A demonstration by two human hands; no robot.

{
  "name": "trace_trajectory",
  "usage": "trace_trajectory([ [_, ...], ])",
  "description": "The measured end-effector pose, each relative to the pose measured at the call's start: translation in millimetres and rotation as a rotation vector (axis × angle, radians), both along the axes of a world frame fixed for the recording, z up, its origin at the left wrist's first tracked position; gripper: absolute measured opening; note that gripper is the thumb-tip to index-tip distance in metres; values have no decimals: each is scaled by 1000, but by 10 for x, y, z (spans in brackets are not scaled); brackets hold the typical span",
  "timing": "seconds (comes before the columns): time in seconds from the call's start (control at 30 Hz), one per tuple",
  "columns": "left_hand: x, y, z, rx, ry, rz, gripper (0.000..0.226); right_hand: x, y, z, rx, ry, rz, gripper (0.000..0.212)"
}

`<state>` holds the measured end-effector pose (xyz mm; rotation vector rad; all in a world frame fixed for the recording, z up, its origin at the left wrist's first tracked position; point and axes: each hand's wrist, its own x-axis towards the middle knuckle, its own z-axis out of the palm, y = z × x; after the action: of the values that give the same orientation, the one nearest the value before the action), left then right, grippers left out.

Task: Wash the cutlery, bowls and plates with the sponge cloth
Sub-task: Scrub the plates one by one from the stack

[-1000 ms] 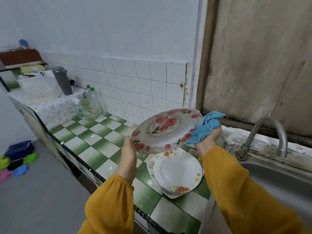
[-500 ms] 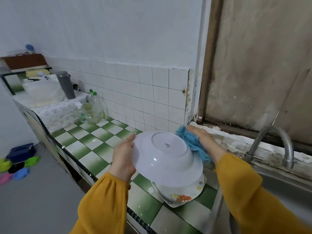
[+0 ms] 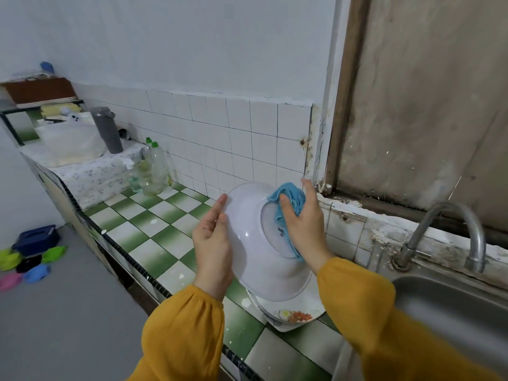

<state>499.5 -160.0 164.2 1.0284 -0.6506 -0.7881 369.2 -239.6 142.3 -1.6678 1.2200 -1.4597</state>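
You are wiping the tilted plate's (image 3: 255,259) underside at frame centre. Your left hand (image 3: 213,243) is pinching its 9 o'clock rim, and your right hand's (image 3: 302,226) thumb is clamping the sponge cloth (image 3: 288,193) at 1 o'clock. Next, likely, you are needing firm sweeps round the remaining back.

Left grip (image 3: 211,243) upright, pinching; right grip (image 3: 302,224) curled, forefinger extended.
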Motion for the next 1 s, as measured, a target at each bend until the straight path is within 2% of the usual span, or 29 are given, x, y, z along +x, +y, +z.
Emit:
trace_trajectory([
  [0.07, -33, 5, -17, -18, -40, 1, 35, 99, 70, 51, -36, -1, -6, 56],
  [0.17, -12, 9, -45, -38, -62, -2, 34, 208, 208, 11, -257, 95, 178, 51],
  [0.23, 9, 40, -63, -35, -74, 12, 34, 193, 223, -11, -325, 136, 252, 44],
  [0.3, 10, 66, -80, -47, -97, 25, 36, 149, 124, 26, -294, 69, 112, 32],
  [0.4, -8, 94, -106, -66, -173, 20, 37, 78, -23, 226, -84, -79, -95, 13],
  [0.5, -94, 151, -103, -84, -301, -60, 38, 76, -91, 429, 25, 0, -97, 17],
  [0.6, -168, 151, -91, -111, -353, -70, 40, 216, 24, 474, -139, 175, -111, 17],
  [0.67, -144, 96, -58, -137, -325, -54, 41, 345, 210, 388, -284, 224, -78, 24],
  [0.77, -78, 40, -12, -153, -180, -60, 45, 439, 449, 133, -571, 275, -17, 33],
  [0.87, -38, 60, 15, -144, -13, -20, 41, 359, 492, -156, -767, 253, 72, 26],
  [0.93, 35, 40, 35, -164, 64, 35, 36, 251, 464, -391, -907, 322, 122, 28],
  [1.0, 124, 16, 83, -188, 114, 67, 37, 127, 453, -645, -903, 372, 165, 31],
])
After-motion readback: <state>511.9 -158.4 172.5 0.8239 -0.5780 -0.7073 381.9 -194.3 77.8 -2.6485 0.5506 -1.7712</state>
